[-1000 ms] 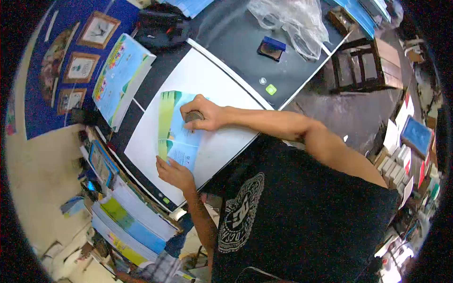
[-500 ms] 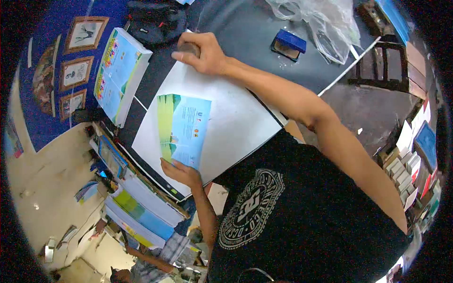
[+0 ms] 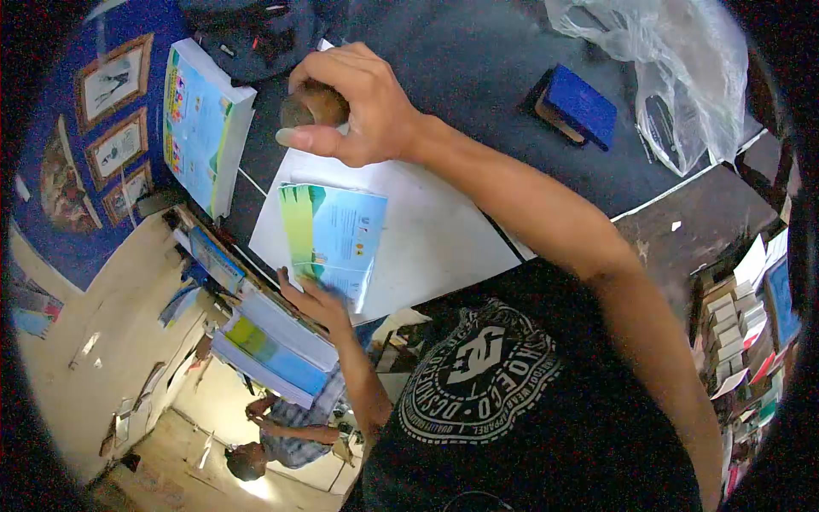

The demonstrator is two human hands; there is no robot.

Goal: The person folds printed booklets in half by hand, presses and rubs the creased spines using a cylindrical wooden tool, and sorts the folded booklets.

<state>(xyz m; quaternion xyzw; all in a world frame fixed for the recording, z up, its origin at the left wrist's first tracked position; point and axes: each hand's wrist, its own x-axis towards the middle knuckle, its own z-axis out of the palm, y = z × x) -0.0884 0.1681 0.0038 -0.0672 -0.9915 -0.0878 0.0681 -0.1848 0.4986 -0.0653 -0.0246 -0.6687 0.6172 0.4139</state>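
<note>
A light-blue and green booklet [image 3: 337, 230] lies on a large white sheet [image 3: 418, 230] on the dark table. My left hand [image 3: 317, 300] is at its lower edge, fingers stretched and apart, slightly blurred; whether they touch the booklet is hard to tell. Above the sheet's far end, my right hand [image 3: 363, 102] is closed around a rounded brown object [image 3: 316, 107] that looks like a stone. Its thumb presses one side and its fingers wrap the other. To the left stands a thick stack of similar printed covers [image 3: 200, 128].
A dark bag [image 3: 247, 38] sits behind the stack. A blue box [image 3: 580, 107] and a clear plastic bag [image 3: 682, 77] lie on the table's right. More printed stacks [image 3: 273, 341] are at lower left, where another person [image 3: 290, 435] stands beyond. Framed pictures [image 3: 115, 81] hang on the blue wall.
My right hand has risen off the sheet with the brown object and looks nearer the camera. My left hand's fingers have loosened from the booklet's edge. The view has shifted.
</note>
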